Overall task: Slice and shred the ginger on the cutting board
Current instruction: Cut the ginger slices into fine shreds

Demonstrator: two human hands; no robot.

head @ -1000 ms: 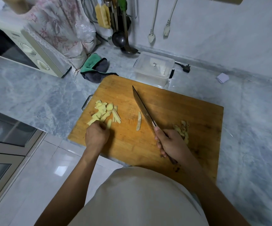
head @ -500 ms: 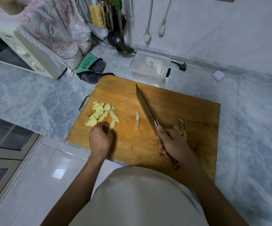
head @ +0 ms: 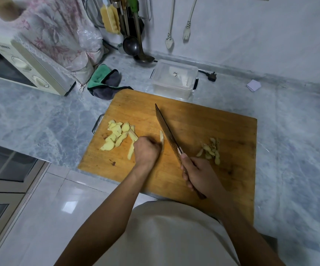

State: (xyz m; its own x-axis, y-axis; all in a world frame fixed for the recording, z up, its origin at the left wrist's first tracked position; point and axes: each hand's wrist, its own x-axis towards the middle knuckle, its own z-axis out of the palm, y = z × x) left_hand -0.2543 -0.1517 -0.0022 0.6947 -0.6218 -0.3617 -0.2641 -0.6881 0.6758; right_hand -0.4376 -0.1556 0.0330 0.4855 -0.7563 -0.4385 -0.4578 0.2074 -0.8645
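A wooden cutting board (head: 226,129) lies on the marble counter. A pile of pale ginger slices (head: 115,136) sits on its left part. One thin ginger slice (head: 161,138) lies alone near the middle, just left of the knife blade (head: 167,129). My left hand (head: 146,151) is curled in a fist between the pile and that slice, its fingertips pinching the slice's near end. My right hand (head: 197,173) grips the knife's wooden handle, and the blade points away to the upper left. Brownish ginger peels (head: 211,148) lie right of the knife.
A clear lidded plastic box (head: 174,79) stands just behind the board. A green and grey cloth (head: 105,81) lies at the back left, beside a microwave (head: 26,68). Ladles (head: 132,43) and plugs hang on the wall. The counter edge runs left of the board.
My left hand has moved right, from the near edge of the slice pile to the single slice beside the blade. The knife and right hand stayed nearly in place.
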